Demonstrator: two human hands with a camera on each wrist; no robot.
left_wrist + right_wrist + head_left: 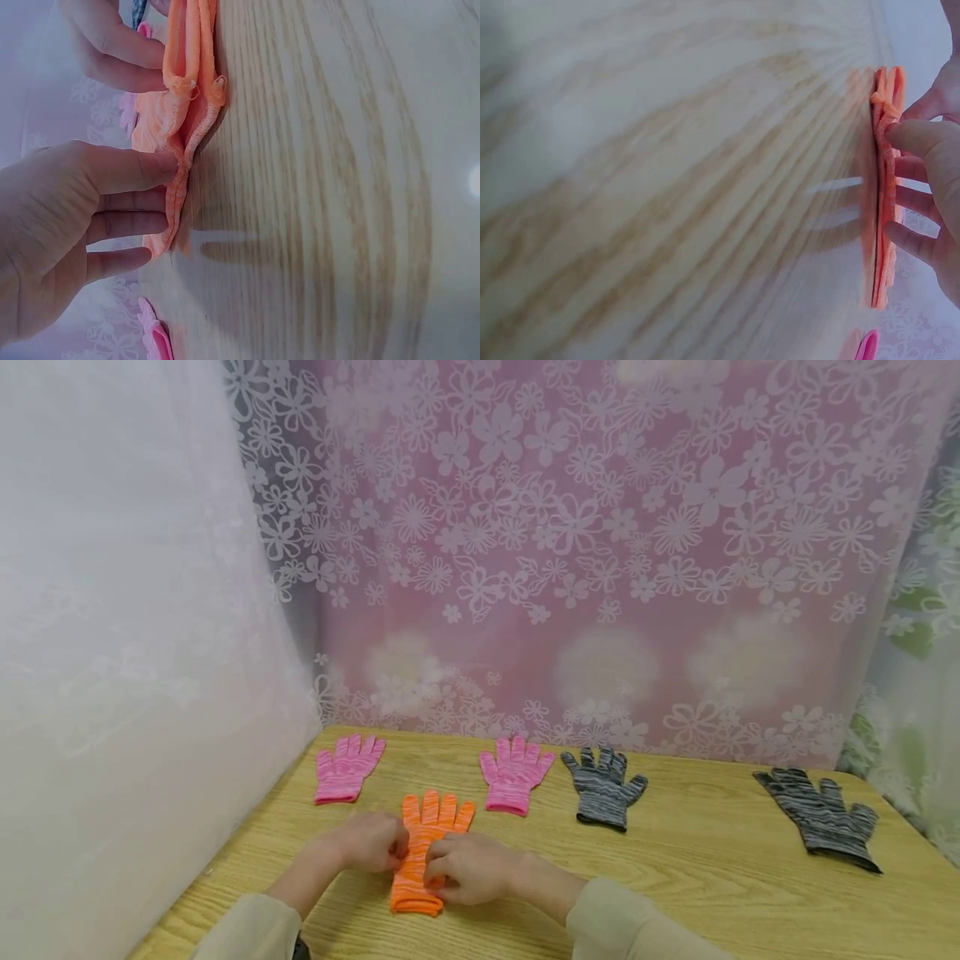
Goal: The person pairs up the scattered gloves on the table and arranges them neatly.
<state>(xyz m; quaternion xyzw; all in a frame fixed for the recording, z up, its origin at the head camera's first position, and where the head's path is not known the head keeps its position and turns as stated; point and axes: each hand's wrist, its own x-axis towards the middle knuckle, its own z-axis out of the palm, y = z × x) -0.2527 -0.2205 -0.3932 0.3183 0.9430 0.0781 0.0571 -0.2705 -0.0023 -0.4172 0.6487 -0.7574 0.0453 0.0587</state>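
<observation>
An orange knit glove (429,831) lies on the wooden table, its fingers pointing toward the back and its cuff toward the person. My left hand (375,841) pinches the glove's left edge between thumb and fingers; in the left wrist view the orange fabric (174,199) puckers beside the thumb. On the opposite edge, my right hand (474,868) grips with curled fingers. Seen edge-on in the right wrist view, the orange layers (885,225) stand along the thumb and fingertips of the right hand (937,165). At the cuff, the layers gape slightly apart.
Behind the orange glove lie two pink gloves, one at left (348,770) and one near the middle (516,777). A grey-black glove (602,789) lies right of them, and another (825,814) near the right edge. Floral curtains (600,527) hang behind the table (690,877) and at its sides.
</observation>
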